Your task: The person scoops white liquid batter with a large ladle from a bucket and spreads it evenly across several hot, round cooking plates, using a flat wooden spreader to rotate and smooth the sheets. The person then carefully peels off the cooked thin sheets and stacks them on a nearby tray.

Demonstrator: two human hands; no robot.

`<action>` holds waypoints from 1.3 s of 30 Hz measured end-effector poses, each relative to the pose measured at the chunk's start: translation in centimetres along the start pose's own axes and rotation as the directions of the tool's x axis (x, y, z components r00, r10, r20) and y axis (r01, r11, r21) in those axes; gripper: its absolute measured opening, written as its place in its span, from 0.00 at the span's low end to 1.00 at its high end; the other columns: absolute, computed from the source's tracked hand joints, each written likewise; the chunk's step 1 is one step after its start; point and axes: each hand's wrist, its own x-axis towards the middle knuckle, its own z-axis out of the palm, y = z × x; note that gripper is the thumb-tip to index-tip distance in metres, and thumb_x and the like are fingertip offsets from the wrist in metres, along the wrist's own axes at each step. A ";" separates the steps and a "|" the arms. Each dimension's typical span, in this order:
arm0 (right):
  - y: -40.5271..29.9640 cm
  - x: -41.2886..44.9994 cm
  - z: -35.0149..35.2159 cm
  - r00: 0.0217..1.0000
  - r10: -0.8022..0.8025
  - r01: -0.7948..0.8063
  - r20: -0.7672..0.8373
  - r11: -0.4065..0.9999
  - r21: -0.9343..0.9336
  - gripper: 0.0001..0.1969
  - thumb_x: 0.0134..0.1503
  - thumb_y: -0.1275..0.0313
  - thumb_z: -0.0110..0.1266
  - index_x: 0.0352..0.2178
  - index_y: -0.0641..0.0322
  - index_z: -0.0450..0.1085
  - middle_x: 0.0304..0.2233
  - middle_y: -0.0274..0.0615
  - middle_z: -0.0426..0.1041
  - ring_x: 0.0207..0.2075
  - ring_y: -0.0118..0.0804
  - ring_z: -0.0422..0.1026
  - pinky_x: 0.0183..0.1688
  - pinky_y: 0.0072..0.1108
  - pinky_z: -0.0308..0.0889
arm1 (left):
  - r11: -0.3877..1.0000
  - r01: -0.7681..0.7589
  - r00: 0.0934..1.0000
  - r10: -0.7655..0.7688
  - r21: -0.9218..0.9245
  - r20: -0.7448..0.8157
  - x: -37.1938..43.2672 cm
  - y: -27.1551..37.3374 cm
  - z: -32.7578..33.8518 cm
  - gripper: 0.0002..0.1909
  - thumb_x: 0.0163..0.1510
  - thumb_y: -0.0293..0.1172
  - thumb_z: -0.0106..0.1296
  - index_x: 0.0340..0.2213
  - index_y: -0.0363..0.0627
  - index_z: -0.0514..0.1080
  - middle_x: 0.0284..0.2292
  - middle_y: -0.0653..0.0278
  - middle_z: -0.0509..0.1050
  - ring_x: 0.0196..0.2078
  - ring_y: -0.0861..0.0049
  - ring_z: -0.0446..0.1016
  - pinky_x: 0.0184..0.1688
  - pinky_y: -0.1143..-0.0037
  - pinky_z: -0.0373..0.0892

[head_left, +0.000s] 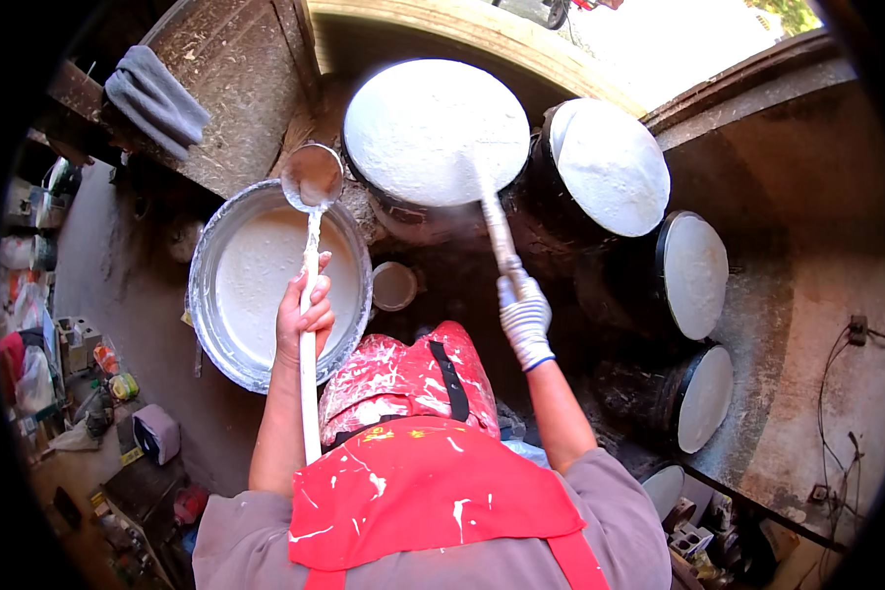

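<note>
My bare left hand point(306, 310) grips the long pale handle of a ladle point(312, 177), whose round bowl is over the far rim of a large basin point(200, 295). Pale, thick batter point(265, 273) fills part of that basin. In a striped glove, my right hand point(525, 313) holds a whitish stick-like tool point(495, 221). The tool's far end is blurred against the white layer on a large round griddle point(435, 133) in front of me. Whether that end has a blade cannot be told.
To the right, several round griddles bear white layers, one of them with a loose-looking sheet point(616, 166) on top. A small round container point(394, 286) stands beside the basin. A grey cloth point(155, 99) hangs at upper left. Cables point(826, 398) run down the right wall.
</note>
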 end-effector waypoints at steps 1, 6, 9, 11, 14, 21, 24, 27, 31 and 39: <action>-0.7 -1.0 1.8 0.998 -0.039 0.019 0.048 0.935 0.355 0.18 0.51 0.69 0.50 0.46 0.54 0.64 0.32 0.39 0.71 0.32 0.29 0.70 0.35 0.21 0.64 | 1.000 0.011 1.000 -0.011 -0.004 -0.011 0.2 -0.1 0.1 0.19 0.57 0.32 0.33 0.47 0.36 0.53 0.20 0.67 0.59 0.07 0.92 0.53 0.09 0.89 0.53; -1.8 -1.5 4.1 0.964 0.061 -0.244 0.259 0.587 0.772 0.20 0.50 0.75 0.50 0.47 0.63 0.61 0.41 0.33 0.68 0.40 0.24 0.64 0.44 0.13 0.58 | 1.000 -0.011 1.000 0.011 -0.011 0.017 0.2 -0.4 0.8 0.20 0.57 0.33 0.32 0.49 0.35 0.51 0.20 0.67 0.58 0.08 0.91 0.54 0.09 0.89 0.54; -1.2 -1.7 4.3 0.957 -0.048 -0.183 0.285 0.663 0.726 0.21 0.50 0.74 0.51 0.47 0.64 0.61 0.44 0.37 0.66 0.45 0.26 0.63 0.48 0.16 0.56 | 1.000 0.001 1.000 -0.001 0.012 0.012 0.5 -0.2 0.7 0.20 0.57 0.33 0.31 0.49 0.35 0.51 0.20 0.67 0.58 0.08 0.91 0.54 0.09 0.89 0.54; -2.6 -2.2 3.7 0.922 -0.055 -0.253 0.383 0.664 0.704 0.21 0.49 0.74 0.52 0.46 0.66 0.61 0.45 0.37 0.66 0.45 0.26 0.62 0.49 0.17 0.56 | 1.000 0.017 1.000 -0.017 0.018 0.021 0.7 -0.2 0.6 0.20 0.57 0.33 0.31 0.49 0.35 0.51 0.20 0.67 0.58 0.08 0.91 0.54 0.09 0.89 0.54; -1.0 -0.3 1.8 0.972 0.165 -0.234 0.167 0.638 0.734 0.22 0.51 0.73 0.50 0.48 0.69 0.58 0.45 0.38 0.65 0.45 0.25 0.63 0.47 0.15 0.57 | 0.999 0.028 0.999 -0.028 0.017 0.020 1.2 -0.8 1.5 0.19 0.57 0.33 0.31 0.48 0.36 0.51 0.19 0.67 0.58 0.08 0.92 0.53 0.09 0.90 0.53; 4.0 2.7 -2.0 0.989 0.081 -0.076 0.128 0.996 -0.038 0.27 0.50 0.66 0.48 0.53 0.42 0.52 0.28 0.53 0.70 0.26 0.51 0.70 0.30 0.32 0.64 | 0.999 0.042 0.999 -0.043 0.027 0.017 4.1 -3.1 3.6 0.19 0.58 0.34 0.31 0.47 0.36 0.52 0.19 0.68 0.57 0.07 0.92 0.52 0.09 0.90 0.53; 5.6 3.8 -2.8 0.990 -0.083 0.097 0.115 0.987 -0.125 0.29 0.51 0.68 0.46 0.54 0.38 0.47 0.26 0.51 0.68 0.21 0.51 0.68 0.26 0.37 0.63 | 1.000 0.020 1.000 -0.020 0.014 0.006 5.9 -4.6 5.0 0.18 0.58 0.34 0.30 0.47 0.36 0.53 0.19 0.68 0.57 0.08 0.92 0.52 0.09 0.90 0.53; 5.6 5.0 -4.8 0.942 -0.058 0.197 0.331 0.893 -0.404 0.30 0.52 0.65 0.42 0.55 0.35 0.42 0.25 0.48 0.67 0.16 0.48 0.68 0.18 0.38 0.62 | 1.000 0.007 1.000 -0.006 -0.015 0.018 7.7 -6.4 6.7 0.18 0.58 0.33 0.31 0.47 0.35 0.53 0.19 0.67 0.57 0.08 0.92 0.53 0.09 0.90 0.53; 4.6 6.3 -7.8 0.895 -0.094 0.275 0.437 0.887 -0.372 0.30 0.52 0.63 0.41 0.56 0.36 0.40 0.25 0.48 0.67 0.16 0.47 0.68 0.18 0.37 0.63 | 0.999 0.044 0.998 -0.043 -0.017 0.053 9.9 -7.8 8.3 0.18 0.58 0.34 0.32 0.47 0.35 0.54 0.20 0.67 0.57 0.08 0.92 0.53 0.09 0.89 0.53; 4.4 7.5 -10.1 0.864 0.027 0.139 0.503 0.947 -0.288 0.29 0.50 0.65 0.46 0.54 0.46 0.48 0.28 0.50 0.70 0.26 0.49 0.70 0.27 0.33 0.65 | 0.994 0.109 0.992 -0.109 -0.008 0.062 11.6 -7.9 8.4 0.20 0.58 0.34 0.29 0.48 0.35 0.50 0.18 0.67 0.57 0.07 0.89 0.54 0.09 0.88 0.54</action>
